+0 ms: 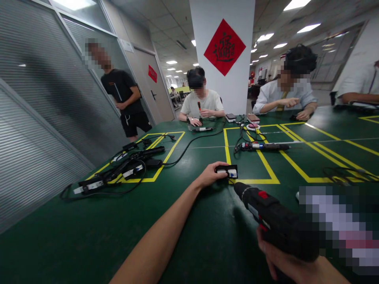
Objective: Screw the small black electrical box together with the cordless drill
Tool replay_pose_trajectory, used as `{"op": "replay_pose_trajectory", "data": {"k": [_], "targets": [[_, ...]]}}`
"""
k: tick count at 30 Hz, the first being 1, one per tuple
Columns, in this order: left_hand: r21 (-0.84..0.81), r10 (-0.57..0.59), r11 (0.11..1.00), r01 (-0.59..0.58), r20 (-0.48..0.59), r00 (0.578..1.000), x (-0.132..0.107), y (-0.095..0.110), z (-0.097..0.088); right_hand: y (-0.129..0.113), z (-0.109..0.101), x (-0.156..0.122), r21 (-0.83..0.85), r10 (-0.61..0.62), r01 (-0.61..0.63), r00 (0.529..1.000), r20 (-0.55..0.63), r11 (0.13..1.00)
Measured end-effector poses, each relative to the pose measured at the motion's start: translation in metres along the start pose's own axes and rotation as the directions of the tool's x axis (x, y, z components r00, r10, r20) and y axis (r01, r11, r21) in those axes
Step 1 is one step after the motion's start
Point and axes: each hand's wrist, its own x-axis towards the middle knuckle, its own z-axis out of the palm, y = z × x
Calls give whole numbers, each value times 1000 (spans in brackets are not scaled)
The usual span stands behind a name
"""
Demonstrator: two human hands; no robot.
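Note:
My left hand (pixel 211 174) is closed on a small black case with white parts inside (pixel 232 172), held at the green table. In my right hand (pixel 278 252) is a black cordless drill (pixel 272 215) with red accents, its fingers wrapped round the handle. The drill's chuck points away from me toward the small case. The bit's tip lies close to the case's near edge; whether it touches I cannot tell. Part of my right hand is hidden behind the drill body.
Black devices with cables (pixel 130 165) lie on the left of the green table (pixel 89 232). A black-and-silver pen-shaped tool (pixel 263 146) lies beyond my hands. Across the table sit a person holding a screwdriver (pixel 199 107) and another person (pixel 286 90). Someone stands at the left (pixel 124 90).

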Motion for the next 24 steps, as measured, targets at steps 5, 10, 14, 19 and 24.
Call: {"op": "replay_pose_trajectory", "data": {"k": [5, 10, 14, 19, 24], "targets": [[150, 54, 987, -51, -16, 998, -1, 3, -1, -8, 1, -2, 35, -60, 60, 998, 11, 998], [273, 103, 958, -92, -25, 994, 0, 6, -2, -14, -3, -6, -5, -62, 62, 998, 23, 998], [289, 109, 952, -99, -19, 994, 1, 5, -3, -20, -3, -8, -49, -40, 40, 999, 1, 998], [281, 114, 954, -105, -15, 993, 0, 4, -3, -9, -3, -4, -84, 3, -3, 1000, 0, 996], [284, 105, 954, -97, -14, 994, 1, 3, -2, 5, -4, 1, -69, 11, -12, 1000, -24, 998]]}}
